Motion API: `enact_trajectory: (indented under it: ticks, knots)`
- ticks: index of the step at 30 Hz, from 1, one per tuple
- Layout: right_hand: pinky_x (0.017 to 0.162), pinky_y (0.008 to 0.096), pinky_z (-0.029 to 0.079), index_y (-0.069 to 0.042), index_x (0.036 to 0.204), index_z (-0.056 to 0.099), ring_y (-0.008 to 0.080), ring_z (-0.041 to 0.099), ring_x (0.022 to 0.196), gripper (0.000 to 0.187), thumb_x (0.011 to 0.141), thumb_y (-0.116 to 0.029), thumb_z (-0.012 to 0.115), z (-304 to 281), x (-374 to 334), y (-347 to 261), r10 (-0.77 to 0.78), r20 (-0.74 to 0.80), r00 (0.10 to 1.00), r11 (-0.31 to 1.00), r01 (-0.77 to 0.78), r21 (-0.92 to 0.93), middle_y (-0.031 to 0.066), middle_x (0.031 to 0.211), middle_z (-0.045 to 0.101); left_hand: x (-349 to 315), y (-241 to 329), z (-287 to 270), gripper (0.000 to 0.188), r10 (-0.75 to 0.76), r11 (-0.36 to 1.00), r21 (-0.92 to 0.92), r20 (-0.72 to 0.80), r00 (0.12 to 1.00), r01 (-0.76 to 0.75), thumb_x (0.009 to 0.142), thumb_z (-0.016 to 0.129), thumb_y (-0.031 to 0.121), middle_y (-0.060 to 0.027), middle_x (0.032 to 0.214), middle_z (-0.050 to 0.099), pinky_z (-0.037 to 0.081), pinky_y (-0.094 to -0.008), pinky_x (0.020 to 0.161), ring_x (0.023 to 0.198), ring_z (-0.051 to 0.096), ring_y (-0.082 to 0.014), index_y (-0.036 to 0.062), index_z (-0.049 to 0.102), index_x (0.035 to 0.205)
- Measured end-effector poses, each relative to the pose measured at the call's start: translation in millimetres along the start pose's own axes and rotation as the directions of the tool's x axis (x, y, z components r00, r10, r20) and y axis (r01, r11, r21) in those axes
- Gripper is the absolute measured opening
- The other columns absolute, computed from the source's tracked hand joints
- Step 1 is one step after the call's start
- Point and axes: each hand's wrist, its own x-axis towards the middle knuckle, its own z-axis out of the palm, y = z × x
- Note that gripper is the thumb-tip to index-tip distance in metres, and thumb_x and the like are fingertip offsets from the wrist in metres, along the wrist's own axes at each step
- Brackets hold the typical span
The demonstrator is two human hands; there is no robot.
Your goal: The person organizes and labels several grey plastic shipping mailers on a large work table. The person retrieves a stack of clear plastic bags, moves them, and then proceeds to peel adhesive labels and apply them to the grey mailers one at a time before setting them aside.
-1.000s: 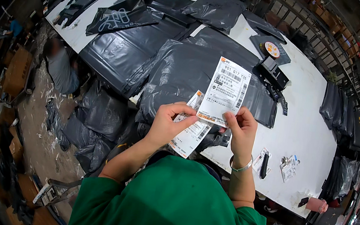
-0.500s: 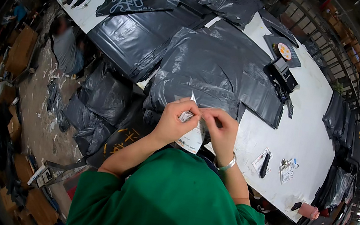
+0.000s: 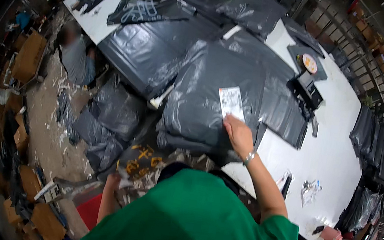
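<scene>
My right hand [image 3: 239, 133] pinches the lower edge of a white printed shipping label [image 3: 232, 101], which lies against the top of a plump grey plastic mailer bag [image 3: 201, 85]. That bag rests at the table's near edge. My left hand [image 3: 113, 181] hangs low at the left, away from the bag. Its fingers are blurred, and a whitish blur beside them is too unclear to name.
More grey plastic bags [image 3: 139, 45] spread over the white table [image 3: 328, 152]. A tape roll [image 3: 309, 63], a black device [image 3: 307, 89], a black pen-like tool [image 3: 286, 185] and loose labels [image 3: 309, 192] lie rightward. Filled bags [image 3: 116, 105] and a seated person [image 3: 76, 58] are left.
Both hands were together at the label in front of my body. They have parted: my right hand has carried the label forward onto the bag, and my left has dropped down to the left.
</scene>
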Motion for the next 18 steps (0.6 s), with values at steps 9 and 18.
enact_trajectory:
  ticks: [9, 18]
  knots:
    - [0.104, 0.0449, 0.017, -0.006, 0.129, 0.034, 0.0258, 0.022, 0.129, 0.056, 0.084, -0.037, 0.047, 29, 74, 32, 0.008, 0.131, 0.991, 0.912, 0.046, -0.407, 0.0127, 0.137, 0.028, -110, 420, 193, 0.025, 0.556, 0.821, -0.444, 0.478, 0.679, -0.359, 0.079, 0.056, 0.009, -0.0093, 0.095, 0.061, 0.045, -0.0271, 0.076, 0.083, 0.059, -0.0157, -0.0043, 0.055, 0.100]
    - [0.091, 0.0382, 0.038, 0.003, 0.124, 0.035, 0.0306, 0.045, 0.111, 0.066, 0.077, -0.032, 0.063, -41, -88, 52, 0.492, 0.159, 0.856, 0.828, -0.517, 0.218, 0.0223, 0.118, 0.045, -57, 413, 315, 0.026, 0.331, 0.941, -0.156, 0.613, 0.718, -0.301, 0.077, 0.061, 0.013, -0.0086, 0.090, 0.062, 0.045, -0.0254, 0.069, 0.079, 0.059, -0.0154, -0.0003, 0.059, 0.100]
